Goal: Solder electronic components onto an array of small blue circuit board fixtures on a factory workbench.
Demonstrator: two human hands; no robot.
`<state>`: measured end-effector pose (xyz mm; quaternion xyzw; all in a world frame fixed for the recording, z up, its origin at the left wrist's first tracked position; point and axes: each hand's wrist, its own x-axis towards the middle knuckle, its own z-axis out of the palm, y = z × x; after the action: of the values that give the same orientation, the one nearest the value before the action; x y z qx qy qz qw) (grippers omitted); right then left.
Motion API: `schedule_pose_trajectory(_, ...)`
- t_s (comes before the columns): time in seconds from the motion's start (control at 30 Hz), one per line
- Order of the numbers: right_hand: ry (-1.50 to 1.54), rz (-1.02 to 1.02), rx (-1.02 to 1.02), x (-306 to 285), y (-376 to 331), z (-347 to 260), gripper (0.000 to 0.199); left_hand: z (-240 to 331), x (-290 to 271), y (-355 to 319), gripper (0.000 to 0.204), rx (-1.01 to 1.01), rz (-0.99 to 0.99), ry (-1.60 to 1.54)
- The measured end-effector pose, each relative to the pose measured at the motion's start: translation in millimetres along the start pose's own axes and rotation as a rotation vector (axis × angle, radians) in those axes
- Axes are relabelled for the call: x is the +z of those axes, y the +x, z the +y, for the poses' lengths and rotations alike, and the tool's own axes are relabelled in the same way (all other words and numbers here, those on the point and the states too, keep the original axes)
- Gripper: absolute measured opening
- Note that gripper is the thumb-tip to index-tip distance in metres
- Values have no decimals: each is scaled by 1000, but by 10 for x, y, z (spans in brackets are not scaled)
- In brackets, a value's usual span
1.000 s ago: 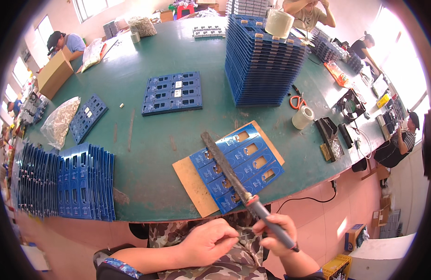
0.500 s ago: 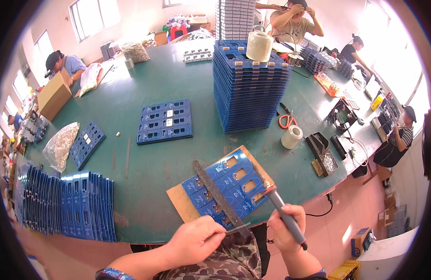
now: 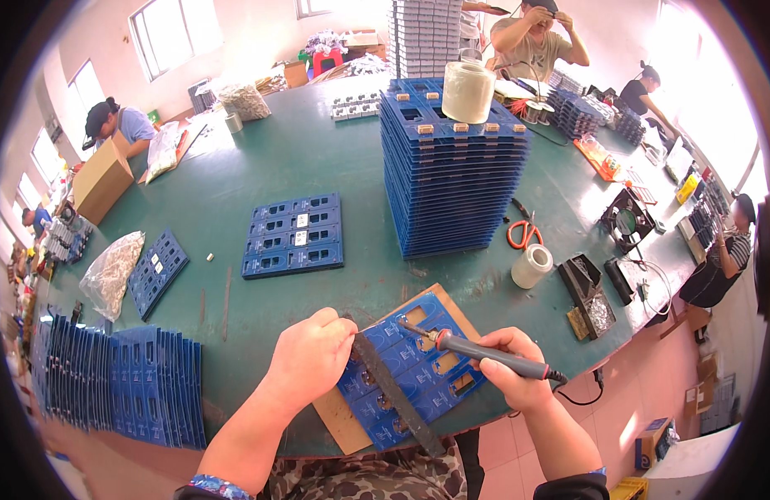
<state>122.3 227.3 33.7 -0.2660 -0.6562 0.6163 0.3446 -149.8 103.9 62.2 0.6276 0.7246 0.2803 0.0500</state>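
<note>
My right hand [image 3: 518, 367] grips a soldering iron [image 3: 493, 357] by its grey handle. The iron's tip points up-left, over the far part of a blue circuit board panel [image 3: 418, 379] with rectangular cutouts. This panel lies tilted on a brown backing board [image 3: 331, 417] at the table's near edge. A dark, flat metal bar [image 3: 393, 392] lies across the panel. At the bar's far end my left hand [image 3: 310, 358] is closed in a pinch, with a thin solder wire barely showing at the fingertips.
A tall stack of blue panels [image 3: 451, 183] bears a roll [image 3: 468, 93]. Another panel stack [image 3: 293, 237] lies left of it, and upright panels [image 3: 151, 383] fill the near left. Orange-handled scissors [image 3: 524, 233], a second roll [image 3: 531, 267] and a black tray [image 3: 586, 296] stand right. Several people work around.
My left hand has moved up from the bar's near end to its far end. My right hand has swung the iron flatter, bringing its tip left over the far cutouts.
</note>
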Motion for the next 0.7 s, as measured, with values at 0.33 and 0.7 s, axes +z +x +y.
schedule_pose_trajectory(0.33, -306, -98, -71, -37, 256, -12, 26, -60, -45, 60, 11, 24, -86, 16)
schedule_pose_trajectory(0.7, -310, -138, -87, 1, 314, -4, 24, -57, -45, 120, 11, 45, -113, 15)
